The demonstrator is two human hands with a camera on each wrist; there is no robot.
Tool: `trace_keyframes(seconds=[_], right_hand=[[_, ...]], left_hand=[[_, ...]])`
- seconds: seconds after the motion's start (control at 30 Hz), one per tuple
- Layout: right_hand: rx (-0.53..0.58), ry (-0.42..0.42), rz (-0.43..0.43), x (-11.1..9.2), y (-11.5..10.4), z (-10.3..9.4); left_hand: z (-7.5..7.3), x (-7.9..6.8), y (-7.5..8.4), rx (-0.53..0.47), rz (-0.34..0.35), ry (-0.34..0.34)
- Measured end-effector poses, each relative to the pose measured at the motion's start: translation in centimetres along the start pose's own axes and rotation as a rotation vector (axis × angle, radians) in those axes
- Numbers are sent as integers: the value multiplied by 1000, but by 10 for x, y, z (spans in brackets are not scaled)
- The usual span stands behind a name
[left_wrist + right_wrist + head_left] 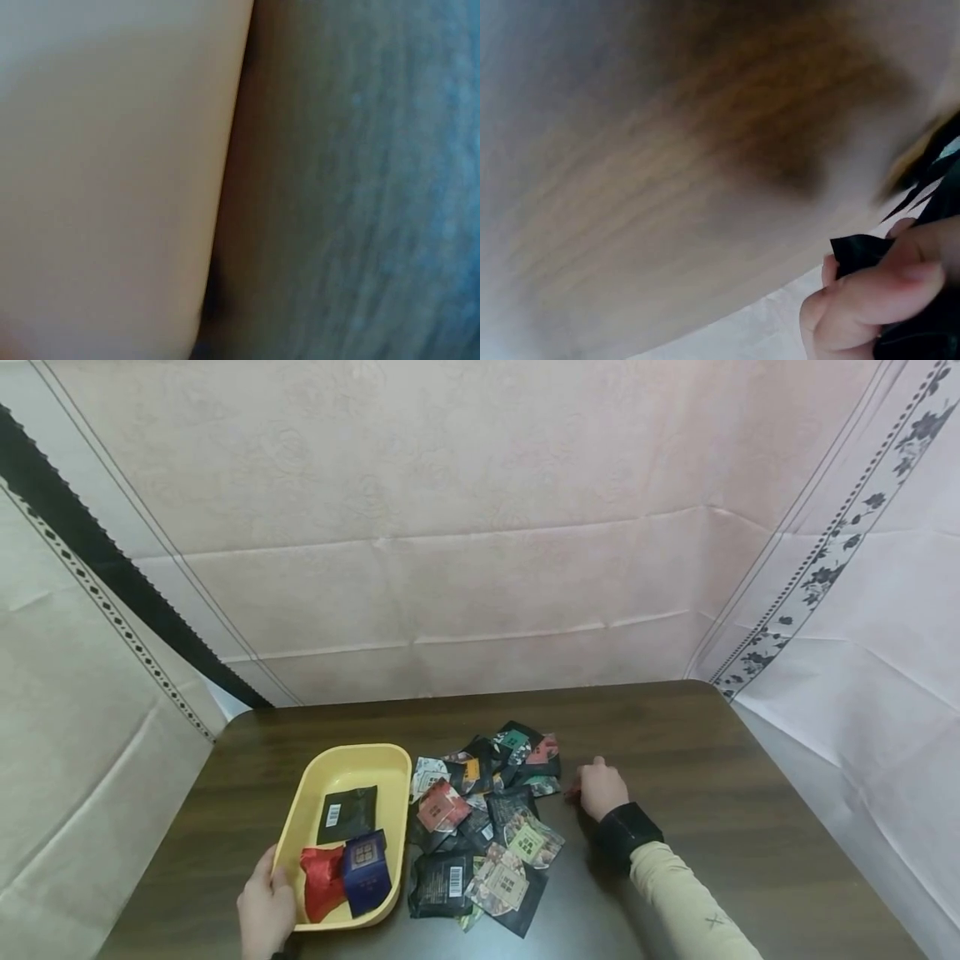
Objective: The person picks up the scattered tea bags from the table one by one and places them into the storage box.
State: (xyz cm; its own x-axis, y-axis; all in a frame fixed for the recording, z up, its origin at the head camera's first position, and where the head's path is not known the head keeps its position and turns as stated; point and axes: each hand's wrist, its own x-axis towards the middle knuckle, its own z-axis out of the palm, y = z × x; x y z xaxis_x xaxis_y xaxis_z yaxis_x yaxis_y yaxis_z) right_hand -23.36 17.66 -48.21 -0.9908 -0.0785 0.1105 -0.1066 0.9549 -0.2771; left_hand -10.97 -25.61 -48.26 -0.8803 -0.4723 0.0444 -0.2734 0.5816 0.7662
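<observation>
My left hand [266, 906] grips the near left rim of a yellow plastic tray [298, 802]. Inside the tray lie a black packet [347, 815] with a white barcode label, a red packet [322, 882] and a dark blue packet [367, 870]. At the right edge of a loose pile of packets is my right hand [597, 787]. The right wrist view shows its curled fingers [870, 307] pinching a black packet [856, 252], whose corner pokes out between them. In the left wrist view only blurred surfaces show.
The pile holds several overlapping dark packets with coloured labels, among them a red-labelled packet [442, 807] and a barcoded black packet [441, 885], close to the tray's right side. Everything rests on a brown wooden table [712, 827]. Pale patterned cloth [450, 527] hangs behind.
</observation>
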Motion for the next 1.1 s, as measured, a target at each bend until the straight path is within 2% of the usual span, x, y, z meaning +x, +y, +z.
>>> trace_keyframes(seconds=[0.17, 0.33, 0.43, 0.6, 0.8, 0.93, 1.1], right_hand=[[-28, 51, -15, 2, -10, -6], [-44, 137, -115, 7, -35, -10], [-20, 162, -203, 9, -58, -14], [3, 142, -345, 12, -103, -18], [36, 68, -410, 10, -155, -19], [-7, 80, -462, 10, -186, -15], [-57, 99, -557, 7, -223, -10]], left_hand=[[1, 0, 1, -4, -19, -10], [2, 0, 2, -7, -31, -14], [2, 0, 2, -8, -40, -14], [2, 0, 0, -19, -29, -5], [2, -2, 0, -17, 22, 18], [1, -3, 3, -16, 7, 16], [2, -2, 6, -35, -46, -8]])
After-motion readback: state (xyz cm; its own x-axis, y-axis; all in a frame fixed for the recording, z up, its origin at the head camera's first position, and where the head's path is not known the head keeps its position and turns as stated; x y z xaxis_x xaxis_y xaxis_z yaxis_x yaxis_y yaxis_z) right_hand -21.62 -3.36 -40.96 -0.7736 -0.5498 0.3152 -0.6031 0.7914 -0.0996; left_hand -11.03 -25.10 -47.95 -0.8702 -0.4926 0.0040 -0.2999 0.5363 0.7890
